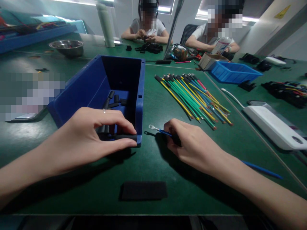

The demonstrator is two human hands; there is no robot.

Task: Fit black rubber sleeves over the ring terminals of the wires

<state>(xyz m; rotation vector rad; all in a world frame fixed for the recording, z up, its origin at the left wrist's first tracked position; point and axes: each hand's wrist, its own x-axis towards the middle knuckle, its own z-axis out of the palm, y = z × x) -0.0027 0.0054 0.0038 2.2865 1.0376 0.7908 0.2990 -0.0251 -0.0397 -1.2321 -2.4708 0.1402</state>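
Observation:
My left hand (96,134) pinches a black sleeve tube (127,137) at the front lip of a blue bin (96,83). More black tubes (115,99) lie inside the bin. My right hand (192,143) is closed on a blue wire (163,131) with a metal ring terminal (151,127) at its tip. The terminal points left toward the black tube, a short gap apart. The wire's tail (261,169) trails out behind my right forearm on the green table (153,166).
A fan of yellow, green and blue wires (194,99) lies right of the bin. A black pad (143,190) is near the front edge. A white device (273,127), a blue tray (235,72), a steel bowl (67,47) and two seated people (148,28) are beyond.

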